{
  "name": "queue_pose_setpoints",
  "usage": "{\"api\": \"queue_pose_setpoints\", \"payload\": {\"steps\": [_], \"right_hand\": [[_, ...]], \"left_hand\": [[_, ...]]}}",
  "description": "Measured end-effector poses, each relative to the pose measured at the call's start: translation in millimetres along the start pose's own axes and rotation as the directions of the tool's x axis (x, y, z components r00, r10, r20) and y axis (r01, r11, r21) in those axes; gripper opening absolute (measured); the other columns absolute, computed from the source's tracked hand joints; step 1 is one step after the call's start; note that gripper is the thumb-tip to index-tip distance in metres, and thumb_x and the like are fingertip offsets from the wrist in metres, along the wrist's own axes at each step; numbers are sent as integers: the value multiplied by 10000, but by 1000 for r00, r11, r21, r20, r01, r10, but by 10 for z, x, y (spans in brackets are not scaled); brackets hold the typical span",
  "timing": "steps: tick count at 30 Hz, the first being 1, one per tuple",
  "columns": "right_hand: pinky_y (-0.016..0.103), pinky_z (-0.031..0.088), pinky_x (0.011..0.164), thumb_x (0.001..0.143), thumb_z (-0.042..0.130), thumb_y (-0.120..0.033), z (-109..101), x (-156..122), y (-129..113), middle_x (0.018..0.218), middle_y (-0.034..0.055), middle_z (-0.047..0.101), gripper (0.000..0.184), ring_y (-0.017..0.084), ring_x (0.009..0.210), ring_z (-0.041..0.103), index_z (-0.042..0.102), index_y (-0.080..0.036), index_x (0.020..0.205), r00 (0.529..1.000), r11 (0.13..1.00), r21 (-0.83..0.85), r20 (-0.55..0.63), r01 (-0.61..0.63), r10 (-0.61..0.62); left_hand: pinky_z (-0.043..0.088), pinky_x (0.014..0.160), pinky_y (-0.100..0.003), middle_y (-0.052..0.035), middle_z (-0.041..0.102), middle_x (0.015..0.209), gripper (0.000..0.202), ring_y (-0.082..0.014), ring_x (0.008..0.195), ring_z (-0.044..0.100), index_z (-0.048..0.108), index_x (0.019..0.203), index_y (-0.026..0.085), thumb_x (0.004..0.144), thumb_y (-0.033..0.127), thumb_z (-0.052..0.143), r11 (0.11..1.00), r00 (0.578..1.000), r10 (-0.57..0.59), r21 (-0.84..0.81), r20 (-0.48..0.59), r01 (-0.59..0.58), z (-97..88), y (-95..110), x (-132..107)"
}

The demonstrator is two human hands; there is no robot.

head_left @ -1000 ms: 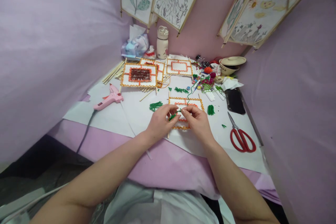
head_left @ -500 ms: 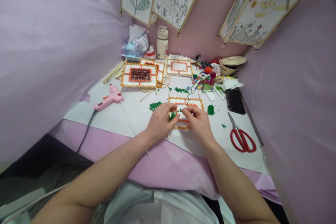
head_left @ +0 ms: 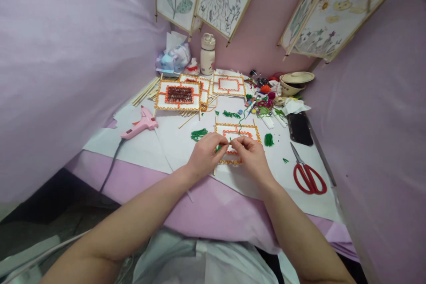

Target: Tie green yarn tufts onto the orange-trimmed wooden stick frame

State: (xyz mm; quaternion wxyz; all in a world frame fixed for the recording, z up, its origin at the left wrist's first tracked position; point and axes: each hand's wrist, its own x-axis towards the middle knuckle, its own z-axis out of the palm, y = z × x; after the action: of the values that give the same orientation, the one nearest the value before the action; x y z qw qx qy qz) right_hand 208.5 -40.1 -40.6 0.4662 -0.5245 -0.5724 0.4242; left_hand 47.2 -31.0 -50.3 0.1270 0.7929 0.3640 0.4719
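Observation:
My left hand (head_left: 207, 151) is closed, with green yarn (head_left: 218, 147) showing between its thumb and fingers. Its fingertips almost meet those of my right hand (head_left: 248, 153), which pinches a short bit of the same green yarn. Both hands are over a white panel framed with sticks (head_left: 257, 131), edged in yellow and orange looped yarn. A long green strand trails from the panel's top toward the yarn pile. Cut green yarn bundles lie left (head_left: 199, 134), right (head_left: 269, 140) and behind (head_left: 231, 114) the panel.
A pink glue gun (head_left: 141, 124) with a cord lies at left. Red-handled scissors (head_left: 309, 175) and a black phone (head_left: 300, 128) are at right. Behind stand finished panels (head_left: 162, 102), a bottle (head_left: 207, 55), tissues (head_left: 173, 57), tangled yarn (head_left: 264, 108) and a lidded bowl (head_left: 293, 86). Painted hangings (head_left: 226, 0) hang above.
My left fingers have closed together, and the fingertips of both hands have come nearer each other on the green yarn. The whole view has shifted slightly.

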Motion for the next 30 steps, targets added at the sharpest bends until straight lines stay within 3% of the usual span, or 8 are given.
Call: {"api": "queue_pose_setpoints", "payload": {"steps": [10,15,23,30], "right_hand": [[268,385,639,817,617,-407,2,7,3,688,-8,608,241,135,648,502,653,-181,739,999,1000,-7,-42,2,-3],[265,389,638,818,615,-399,6,-2,-20,695,1,622,241,141,665,520,662,-177,737,1000,1000,-17,-4,16,-16],[272,388,643,819,606,-397,11,-1,-8,701,3,608,233,146,670,511,638,-182,736,999,1000,-25,-35,10,-11],[272,381,651,814,614,-430,-18,19,34,713,3,612,259,144,670,502,641,-182,745,998,1000,9,-64,-1,1]], "left_hand": [[469,785,-321,-49,634,886,150,-176,843,574,562,981,181,838,197,605,999,999,-30,31,27,29,-16,28,15],[467,772,-321,-41,631,837,34,-172,816,573,564,893,183,858,182,561,999,999,-39,17,23,39,-9,33,16],[467,745,-308,-29,640,802,58,-162,781,587,569,837,189,838,136,545,996,996,-86,5,17,86,1,28,9],[472,738,-290,-31,648,856,134,-151,789,592,574,972,178,849,220,607,991,990,-135,5,44,135,7,-9,-5]]}}
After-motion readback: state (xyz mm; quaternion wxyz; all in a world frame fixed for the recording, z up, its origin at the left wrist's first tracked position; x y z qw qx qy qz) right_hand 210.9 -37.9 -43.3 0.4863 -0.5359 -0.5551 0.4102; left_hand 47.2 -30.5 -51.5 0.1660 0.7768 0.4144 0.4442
